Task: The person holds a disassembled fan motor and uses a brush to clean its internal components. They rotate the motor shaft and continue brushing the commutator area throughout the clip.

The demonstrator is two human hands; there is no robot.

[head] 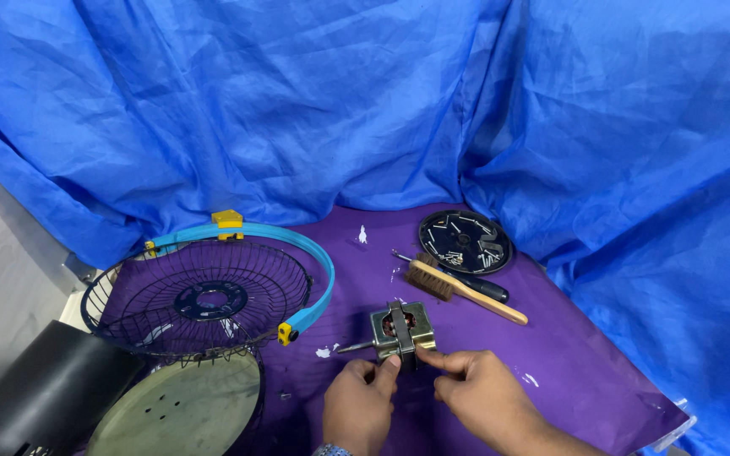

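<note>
Here both hands' fingers point(392, 365) partly hide the motor point(401, 332)

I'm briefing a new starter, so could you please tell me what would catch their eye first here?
Blue sheeting fills the background behind a purple table. At front centre, both hands, left and right, hold a small metal motor. A black wire fan guard with a blue rim lies to the left.

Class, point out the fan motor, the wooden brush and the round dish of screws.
fan motor point(402, 328), head view, metal top.
wooden brush point(458, 287), head view, handle near the bristles.
round dish point(433, 221), head view, left rim.
</note>
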